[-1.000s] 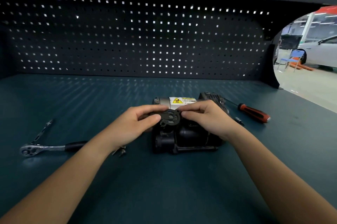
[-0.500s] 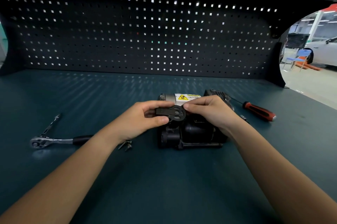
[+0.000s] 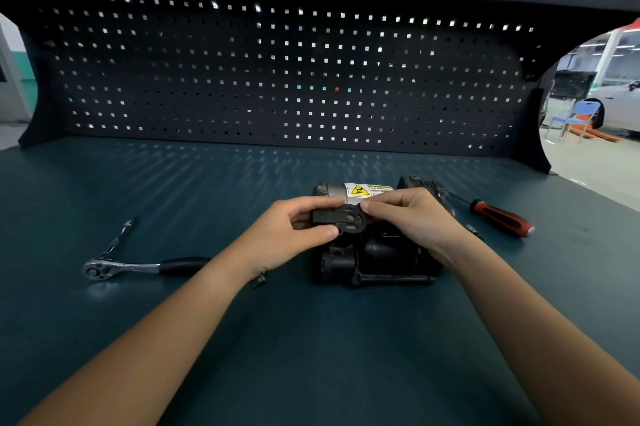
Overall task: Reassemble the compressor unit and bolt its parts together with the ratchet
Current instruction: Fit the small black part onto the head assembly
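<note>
1. Ratchet (image 3: 138,266): lies on the bench top (image 3: 311,356), well left of the unit, untouched; an extension bar (image 3: 119,235) sits just behind it.
2. Bolts (image 3: 259,279): a small cluster beside the left wrist, partly hidden.
3. Left hand (image 3: 291,238): thumb and fingers pinch the bracket's flat tab end.
4. Black bracket (image 3: 341,219): held over the compressor's left end. Judged light, thin and rigid; best gripped by its edges, holes kept free.
5. Compressor unit (image 3: 377,252): mid-bench. Likely heavy enough to stay put.
6. Right hand (image 3: 412,221): fingertips pinch the bracket's round end.
7. Screwdriver (image 3: 502,217): right of the unit, apart from it.
8. Room: open bench in front; pegboard (image 3: 277,79) well behind.
</note>
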